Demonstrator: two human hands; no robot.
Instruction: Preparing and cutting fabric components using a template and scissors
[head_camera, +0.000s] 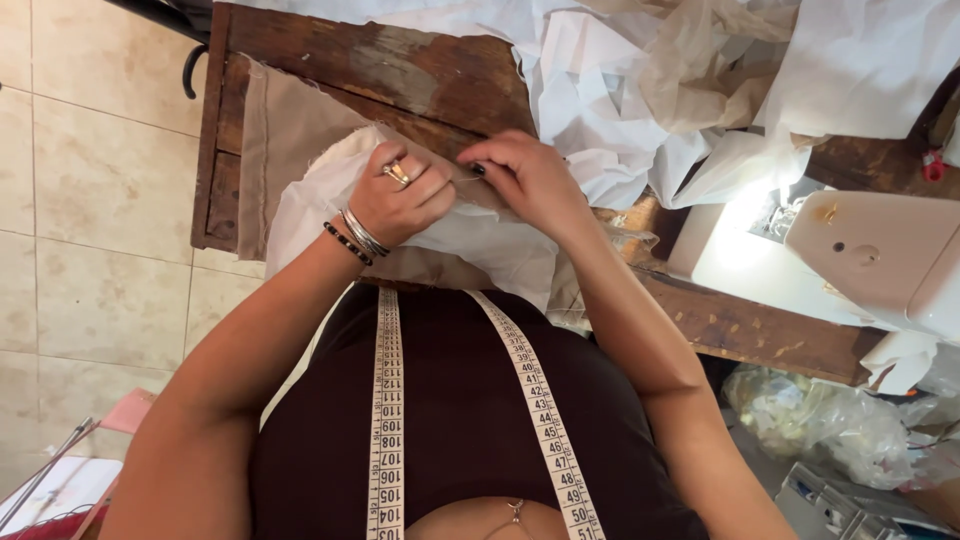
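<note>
Both hands meet over a piece of white cloth (480, 235) at the near edge of the bench (440, 80). The left hand (400, 195), with a ring and bracelets, is closed on a fold of the cloth, fingers curled under so the grip itself is hidden. The right hand (525, 170) pinches narrowly at the same fold; something thin and dark shows at its fingertips (a pin or needle, too small to tell). The cloth drapes off the bench edge toward the person's body, and its lower part is hidden behind the arms.

Under the white cloth lies a beige cloth (285, 140), partly covered, hanging over the left side of the bench. A tape measure (385, 400) hangs around the neck, both ends cut off at the bottom of the view.

The bench is worn dark wood with pale scuffed patches. At its far side sits a heap of white fabric (620, 90) and a thin tan fabric (700, 60), running out of the top edge. A white sewing machine (850, 255) stands at the right, brightly lit by its lamp so that the needle area is washed out, and cut off at the right edge. Crumpled plastic bags (820, 415) lie below it. The floor (90, 200) is beige tile.
</note>
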